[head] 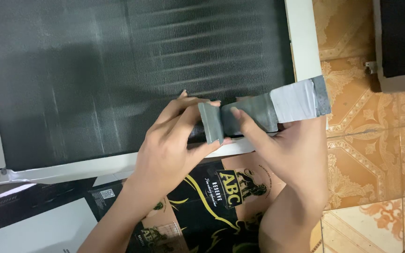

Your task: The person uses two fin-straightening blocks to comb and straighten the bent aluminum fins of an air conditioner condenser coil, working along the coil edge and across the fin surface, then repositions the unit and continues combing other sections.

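Both of my hands hold a strip of grey tape (277,105) over the lower right part of a large dark finned panel (118,70) in a white frame (301,37). My left hand (174,145) pinches the strip's folded left end between thumb and fingers. My right hand (291,150) grips the strip's middle from below, thumb on top. The strip's right end shows a paler, shiny patch and sticks out past the frame's right edge.
A flattened black cardboard box with gold print (212,201) lies under my forearms. Orange patterned floor tiles (376,159) lie to the right. Another dark panel in a pale frame (401,42) sits at the top right corner.
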